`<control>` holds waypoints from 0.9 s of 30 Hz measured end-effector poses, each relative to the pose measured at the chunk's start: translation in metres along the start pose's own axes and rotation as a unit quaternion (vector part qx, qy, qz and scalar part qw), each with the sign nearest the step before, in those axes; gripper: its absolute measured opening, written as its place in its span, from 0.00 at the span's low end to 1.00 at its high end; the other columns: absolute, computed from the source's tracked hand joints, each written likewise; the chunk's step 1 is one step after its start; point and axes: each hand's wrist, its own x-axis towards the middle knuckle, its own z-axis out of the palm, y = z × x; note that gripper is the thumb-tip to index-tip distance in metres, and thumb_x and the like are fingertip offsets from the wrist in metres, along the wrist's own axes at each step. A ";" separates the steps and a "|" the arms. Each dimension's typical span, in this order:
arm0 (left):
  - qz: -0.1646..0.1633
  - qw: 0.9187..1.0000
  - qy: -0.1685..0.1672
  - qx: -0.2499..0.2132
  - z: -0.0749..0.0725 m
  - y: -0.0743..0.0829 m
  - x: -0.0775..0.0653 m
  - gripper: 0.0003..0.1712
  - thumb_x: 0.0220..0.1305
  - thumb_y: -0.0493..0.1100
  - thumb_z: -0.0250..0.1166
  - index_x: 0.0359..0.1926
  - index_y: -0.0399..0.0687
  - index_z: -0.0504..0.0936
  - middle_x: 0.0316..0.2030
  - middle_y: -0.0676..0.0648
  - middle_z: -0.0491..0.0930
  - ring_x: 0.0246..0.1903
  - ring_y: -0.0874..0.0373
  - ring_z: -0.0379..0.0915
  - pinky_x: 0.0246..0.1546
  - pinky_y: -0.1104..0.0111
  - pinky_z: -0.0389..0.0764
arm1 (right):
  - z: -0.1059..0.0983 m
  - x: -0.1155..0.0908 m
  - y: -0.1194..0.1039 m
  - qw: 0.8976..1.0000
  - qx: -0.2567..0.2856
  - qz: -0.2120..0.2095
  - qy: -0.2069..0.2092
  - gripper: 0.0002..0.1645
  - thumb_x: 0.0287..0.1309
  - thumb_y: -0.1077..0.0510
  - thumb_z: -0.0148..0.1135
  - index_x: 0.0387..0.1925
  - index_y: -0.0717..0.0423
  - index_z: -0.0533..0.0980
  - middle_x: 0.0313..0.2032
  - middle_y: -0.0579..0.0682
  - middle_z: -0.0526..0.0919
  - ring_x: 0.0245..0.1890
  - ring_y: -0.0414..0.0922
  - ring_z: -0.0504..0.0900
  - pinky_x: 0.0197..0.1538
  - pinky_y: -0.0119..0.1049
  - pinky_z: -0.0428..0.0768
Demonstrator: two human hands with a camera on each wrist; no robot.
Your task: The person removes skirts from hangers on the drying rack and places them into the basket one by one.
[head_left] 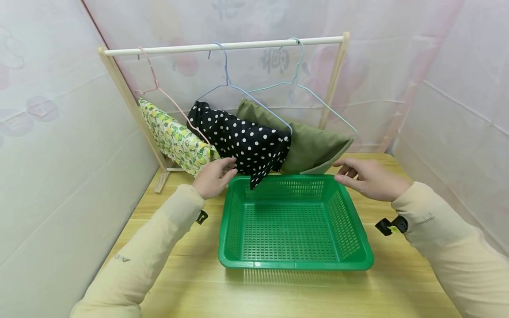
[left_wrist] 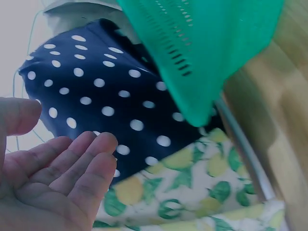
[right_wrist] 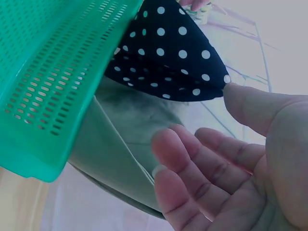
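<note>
A green plastic basket [head_left: 294, 265] with slotted walls sits on the table between my two hands. My left hand [head_left: 214, 176] hovers off its far left corner, beside the lemon-print cloth [head_left: 175, 137]; the left wrist view shows its palm and relaxed fingers holding nothing. Off the far right corner is my right hand [head_left: 367, 179], fingers loosely bent and apart from the thumb, close to the olive-green cloth [head_left: 314, 145]. Between those cloths hangs a black cloth with white dots [head_left: 246, 137], its lower tip dipping over the basket's far rim.
A rack with a white bar [head_left: 254, 45] and wooden posts stands behind the basket. From it hang a pink hanger [head_left: 153, 73], a blue hanger [head_left: 227, 66] and a mint-green hanger [head_left: 297, 70], each bearing a cloth. Pale printed curtains [head_left: 449, 88] enclose the wooden table [head_left: 191, 282].
</note>
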 end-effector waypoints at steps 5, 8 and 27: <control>0.031 0.999 0.009 -0.009 -0.007 0.022 0.016 0.25 0.73 0.44 0.54 0.64 0.35 0.68 0.52 0.39 0.78 0.49 0.52 0.76 0.50 0.61 0.77 | -0.011 0.006 0.001 0.999 -0.017 0.014 0.040 0.22 0.68 0.51 0.56 0.58 0.59 0.72 0.39 0.46 0.82 0.36 0.42 0.80 0.36 0.41 0.78; 0.051 0.998 0.019 -0.009 -0.017 0.038 0.027 0.25 0.73 0.44 0.54 0.65 0.35 0.68 0.52 0.38 0.77 0.50 0.52 0.75 0.51 0.62 0.76 | -0.017 0.010 0.003 0.998 -0.020 0.029 0.057 0.23 0.68 0.50 0.56 0.58 0.59 0.72 0.39 0.46 0.82 0.36 0.43 0.80 0.37 0.41 0.77; 0.130 0.985 0.049 0.100 -0.031 0.110 0.083 0.24 0.73 0.47 0.53 0.64 0.40 0.70 0.58 0.44 0.75 0.56 0.55 0.72 0.58 0.68 0.69 | -0.023 0.017 0.024 0.992 -0.019 0.068 0.103 0.24 0.69 0.48 0.53 0.56 0.61 0.73 0.37 0.53 0.83 0.36 0.49 0.81 0.37 0.42 0.75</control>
